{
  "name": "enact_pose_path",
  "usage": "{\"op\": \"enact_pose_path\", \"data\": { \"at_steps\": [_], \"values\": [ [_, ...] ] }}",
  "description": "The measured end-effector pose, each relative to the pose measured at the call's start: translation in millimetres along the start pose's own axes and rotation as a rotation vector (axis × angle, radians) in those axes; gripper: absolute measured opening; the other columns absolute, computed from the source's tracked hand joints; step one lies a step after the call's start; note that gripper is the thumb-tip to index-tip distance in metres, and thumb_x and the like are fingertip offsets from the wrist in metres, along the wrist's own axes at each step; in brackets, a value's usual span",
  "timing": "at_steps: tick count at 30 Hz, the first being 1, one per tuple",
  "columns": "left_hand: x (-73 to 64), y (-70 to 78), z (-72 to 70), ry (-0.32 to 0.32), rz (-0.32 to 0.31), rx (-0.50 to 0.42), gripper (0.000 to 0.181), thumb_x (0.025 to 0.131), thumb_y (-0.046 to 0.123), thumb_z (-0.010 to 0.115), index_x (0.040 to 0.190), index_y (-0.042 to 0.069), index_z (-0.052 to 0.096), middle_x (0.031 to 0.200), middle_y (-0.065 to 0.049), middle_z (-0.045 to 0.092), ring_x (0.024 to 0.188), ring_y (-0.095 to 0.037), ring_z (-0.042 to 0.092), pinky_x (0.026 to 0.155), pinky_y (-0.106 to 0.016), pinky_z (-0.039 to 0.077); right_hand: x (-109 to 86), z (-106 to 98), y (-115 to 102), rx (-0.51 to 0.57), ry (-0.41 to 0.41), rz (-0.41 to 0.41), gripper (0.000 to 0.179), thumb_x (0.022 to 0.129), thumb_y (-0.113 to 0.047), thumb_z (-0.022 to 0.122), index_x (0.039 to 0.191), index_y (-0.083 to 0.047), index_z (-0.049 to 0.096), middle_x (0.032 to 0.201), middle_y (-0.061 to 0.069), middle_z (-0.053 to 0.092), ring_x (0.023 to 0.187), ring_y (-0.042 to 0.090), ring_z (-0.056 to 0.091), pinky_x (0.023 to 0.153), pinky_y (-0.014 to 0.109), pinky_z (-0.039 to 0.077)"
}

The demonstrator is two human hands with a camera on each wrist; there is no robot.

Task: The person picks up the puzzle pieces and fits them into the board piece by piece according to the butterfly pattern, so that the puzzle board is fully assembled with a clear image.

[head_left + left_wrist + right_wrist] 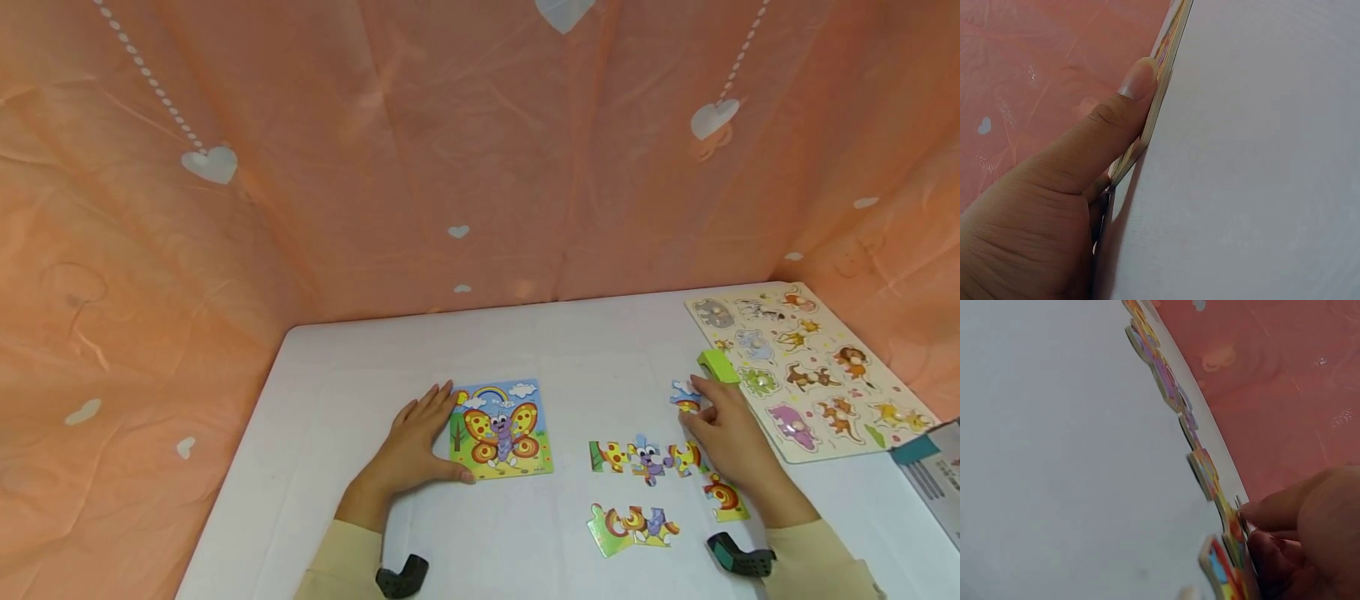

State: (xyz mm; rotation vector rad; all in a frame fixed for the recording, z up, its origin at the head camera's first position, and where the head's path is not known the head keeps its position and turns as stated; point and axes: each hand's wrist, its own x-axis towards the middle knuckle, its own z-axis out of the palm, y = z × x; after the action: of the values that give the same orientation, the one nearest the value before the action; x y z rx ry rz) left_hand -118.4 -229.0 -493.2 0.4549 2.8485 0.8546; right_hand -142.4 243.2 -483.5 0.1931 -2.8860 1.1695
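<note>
My left hand (416, 446) lies with spread fingers along the left side of a square butterfly picture board (501, 429). Its thumb (1138, 81) rests at the lower left corner, over the board's pale edge. On the right, my right hand (723, 425) pinches a jigsaw piece (685, 397) with cloud and rainbow colours between thumb and index finger, at the table surface. Below it lies a row of joined butterfly pieces (648, 458), with an orange spiral piece (724, 498) at its right end. Nearer me is another joined group (633, 527).
A wooden animal puzzle board (821, 375) lies at the right, with a bright green block (717, 366) at its left edge. A box (933, 475) stands at the far right. An orange curtain with hearts (465, 150) borders the white table (337, 375).
</note>
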Motion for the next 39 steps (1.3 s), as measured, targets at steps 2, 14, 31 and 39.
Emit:
{"op": "enact_pose_path", "data": {
  "at_steps": [2, 14, 31, 39],
  "values": [
    [-0.2, -0.3, 0.4, 0.011, 0.008, 0.001, 0.136, 0.067, 0.065, 0.098, 0.171, 0.008, 0.033, 0.18, -0.006, 0.019, 0.166, -0.029, 0.009, 0.131, -0.056, 0.006, 0.4, 2.1, 0.0, -0.006, 0.002, -0.007, 0.056, 0.108, -0.006, 0.067, 0.155, 0.015, 0.045, 0.132, 0.029, 0.047, 0.091, 0.028, 0.051, 0.067, 0.03, 0.04],
    [-0.4, -1.4, 0.7, 0.021, 0.013, 0.002, 0.136, 0.067, 0.064, 0.099, 0.171, 0.007, 0.033, 0.18, -0.006, 0.019, 0.166, -0.03, 0.009, 0.131, -0.056, 0.006, 0.5, -2.4, -8.5, -0.019, -0.054, 0.041, 0.05, 0.103, -0.009, 0.075, 0.145, 0.013, 0.059, 0.116, 0.02, 0.049, 0.095, 0.03, 0.048, 0.07, 0.031, 0.041],
    [-0.2, 1.2, 0.1, 0.006, -0.002, -0.003, 0.136, 0.067, 0.067, 0.098, 0.171, 0.008, 0.034, 0.18, -0.004, 0.018, 0.166, -0.027, 0.007, 0.131, -0.055, 0.004, -4.0, -7.8, -15.0, 0.045, -0.065, 0.063, 0.034, 0.109, -0.01, 0.068, 0.139, 0.002, 0.058, 0.099, 0.011, 0.058, 0.084, 0.026, 0.054, 0.062, 0.028, 0.045],
    [-0.4, 1.3, 0.3, 0.011, 0.0, -0.001, 0.136, 0.066, 0.067, 0.098, 0.171, 0.008, 0.034, 0.18, -0.005, 0.019, 0.166, -0.027, 0.007, 0.131, -0.055, 0.004, -4.9, 0.2, -30.9, 0.373, -0.024, -0.026, 0.039, 0.109, 0.003, 0.062, 0.147, 0.004, 0.054, 0.106, 0.018, 0.058, 0.083, 0.017, 0.072, 0.071, 0.028, 0.065]
  ]
}}
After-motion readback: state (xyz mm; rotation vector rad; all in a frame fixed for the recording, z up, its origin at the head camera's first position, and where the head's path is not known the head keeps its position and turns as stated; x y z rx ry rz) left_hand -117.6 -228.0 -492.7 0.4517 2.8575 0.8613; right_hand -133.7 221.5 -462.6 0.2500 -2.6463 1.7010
